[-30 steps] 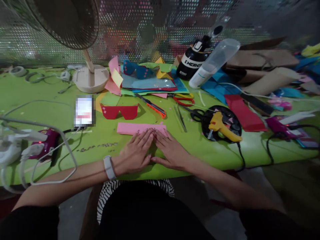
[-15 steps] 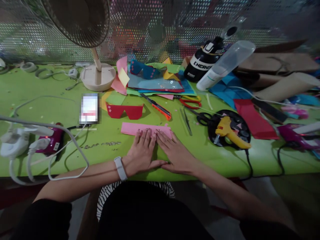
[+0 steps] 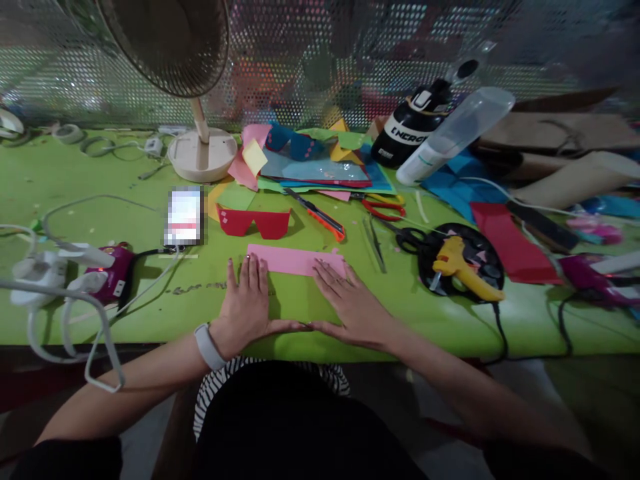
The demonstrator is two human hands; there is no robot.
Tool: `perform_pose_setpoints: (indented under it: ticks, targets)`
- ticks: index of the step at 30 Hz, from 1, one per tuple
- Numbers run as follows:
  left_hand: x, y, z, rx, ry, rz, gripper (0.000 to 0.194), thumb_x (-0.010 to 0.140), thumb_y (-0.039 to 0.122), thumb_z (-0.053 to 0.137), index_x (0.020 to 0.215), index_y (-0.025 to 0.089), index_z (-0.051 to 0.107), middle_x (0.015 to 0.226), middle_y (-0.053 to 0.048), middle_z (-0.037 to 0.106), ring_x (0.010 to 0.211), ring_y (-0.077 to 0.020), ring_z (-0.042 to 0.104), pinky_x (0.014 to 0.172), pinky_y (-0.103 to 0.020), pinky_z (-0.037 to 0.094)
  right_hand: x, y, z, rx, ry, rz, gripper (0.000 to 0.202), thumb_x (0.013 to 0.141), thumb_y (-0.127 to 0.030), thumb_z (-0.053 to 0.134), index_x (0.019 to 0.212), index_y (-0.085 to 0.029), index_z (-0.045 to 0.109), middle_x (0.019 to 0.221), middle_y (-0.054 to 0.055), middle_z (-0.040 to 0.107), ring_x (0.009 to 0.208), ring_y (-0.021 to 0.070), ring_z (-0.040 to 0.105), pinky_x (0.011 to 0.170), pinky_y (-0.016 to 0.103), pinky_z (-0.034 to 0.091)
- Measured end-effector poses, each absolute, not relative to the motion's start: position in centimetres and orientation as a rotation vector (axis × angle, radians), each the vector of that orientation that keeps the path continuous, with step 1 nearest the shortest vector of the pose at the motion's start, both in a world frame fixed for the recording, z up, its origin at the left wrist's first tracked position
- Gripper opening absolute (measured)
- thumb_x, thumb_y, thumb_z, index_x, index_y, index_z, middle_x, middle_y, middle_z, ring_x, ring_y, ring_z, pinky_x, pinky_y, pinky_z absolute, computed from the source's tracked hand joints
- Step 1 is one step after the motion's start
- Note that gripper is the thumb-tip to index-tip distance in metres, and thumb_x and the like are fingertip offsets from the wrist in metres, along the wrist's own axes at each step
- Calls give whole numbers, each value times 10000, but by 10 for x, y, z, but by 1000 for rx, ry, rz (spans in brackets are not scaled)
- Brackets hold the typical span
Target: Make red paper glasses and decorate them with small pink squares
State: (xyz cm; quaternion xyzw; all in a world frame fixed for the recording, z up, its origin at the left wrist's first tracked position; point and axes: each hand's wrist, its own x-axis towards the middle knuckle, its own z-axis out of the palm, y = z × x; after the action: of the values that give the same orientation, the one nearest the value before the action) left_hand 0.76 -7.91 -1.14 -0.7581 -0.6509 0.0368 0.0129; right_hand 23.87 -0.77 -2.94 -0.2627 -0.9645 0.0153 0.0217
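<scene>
A pink paper strip [image 3: 295, 260] lies flat on the green tabletop in front of me. My left hand [image 3: 246, 300] rests palm down with its fingertips on the strip's left end, fingers stretched out. On the right end, my right hand [image 3: 347, 300] presses with its fingers extended. The two thumbs point at each other and nearly touch below the strip. Just behind it stand red paper glasses [image 3: 255, 223]. An orange utility knife [image 3: 320, 217] and tweezers [image 3: 374, 245] lie beyond my right hand.
To the right, a yellow glue gun [image 3: 457, 267] sits on a black round tray, with scissors [image 3: 407, 239] beside it. Leftward are a phone [image 3: 183, 217], plugs and looping white cables [image 3: 107, 360]. A fan [image 3: 203, 155], paper sheets and a black bottle [image 3: 405, 133] line the back.
My left hand has slid left along the pink strip, from its middle to its left end. My right hand stays on the right end. The view has shifted slightly.
</scene>
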Motion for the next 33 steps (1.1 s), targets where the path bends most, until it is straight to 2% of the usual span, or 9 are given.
perform_pose_setpoints:
  ticks: [6, 11, 15, 18, 20, 23, 27, 30, 33]
  targets:
    - [2, -83, -14, -2284, -2043, 53, 1255, 687, 898, 325, 1421, -120, 308, 1479, -351, 251, 1410, -436, 247, 1149, -608, -26, 241, -2, -24, -850, -3028, 78, 892, 922, -668, 275, 1532, -78, 0, 1573, 181, 153, 1464, 290, 170, 1168, 567, 125]
    - [-2, -83, -14, -2255, -2046, 14, 1210, 711, 874, 355, 1400, -120, 354, 1457, -359, 311, 1387, -438, 300, 1157, -587, 41, 245, -2, -23, -961, -2999, 89, 863, 923, -666, 271, 1535, -90, 75, 1569, 176, 176, 1460, 292, 184, 1173, 556, 125]
    - [8, -73, 6, -2264, -2017, -10, 932, 833, 729, 411, 1361, -38, 461, 1402, -300, 456, 1330, -407, 405, 1130, -586, 176, 242, 2, -26, -971, -3007, 102, 808, 943, -635, 243, 1525, -82, 146, 1576, 162, 161, 1466, 283, 162, 1171, 562, 131]
    - [30, -58, 30, -2444, -1911, -26, 515, 939, 476, 444, 1211, 67, 598, 1311, -204, 567, 1193, -320, 540, 958, -443, 442, 235, 7, -27, -948, -3019, 94, 771, 954, -605, 258, 1502, -64, 231, 1576, 173, 161, 1469, 293, 144, 1163, 576, 138]
    - [44, -44, 41, -2566, -1898, -30, 345, 960, 333, 419, 1088, 92, 630, 1114, -168, 654, 1025, -272, 621, 773, -358, 503, 232, 10, -28, -923, -3019, 92, 734, 959, -577, 290, 1485, -65, 283, 1569, 184, 188, 1466, 303, 151, 1161, 577, 140]
    - [53, -19, 45, -2618, -1994, 1, 334, 967, 264, 355, 1104, 87, 603, 976, -145, 686, 875, -233, 665, 674, -303, 486, 233, 13, -27, -894, -3028, 118, 707, 961, -542, 339, 1484, -71, 288, 1556, 196, 237, 1457, 316, 183, 1157, 581, 148]
    - [39, 16, 40, -2709, -2055, 156, 371, 910, 379, 431, 963, 102, 672, 918, -150, 707, 856, -260, 670, 683, -312, 470, 243, 19, -22, -849, -2999, 182, 684, 956, -502, 389, 1494, -98, 268, 1556, 191, 252, 1452, 305, 212, 1153, 569, 183]
    - [27, 33, 38, -2892, -2122, 208, 335, 845, 383, 493, 769, 126, 694, 797, -123, 714, 756, -225, 662, 663, -295, 458, 245, 24, -10, -887, -2806, 250, 566, 951, -465, 421, 1404, -126, 432, 1491, 185, 397, 1395, 300, 344, 1122, 513, 291]
    - [23, 40, 40, -2977, -2254, 215, 322, 831, 362, 514, 648, 141, 660, 664, -92, 695, 650, -182, 646, 642, -269, 449, 235, 31, 4, -1123, -2545, 443, 357, 952, -408, 438, 1147, -162, 610, 1134, 137, 677, 1068, 258, 628, 914, 408, 487]
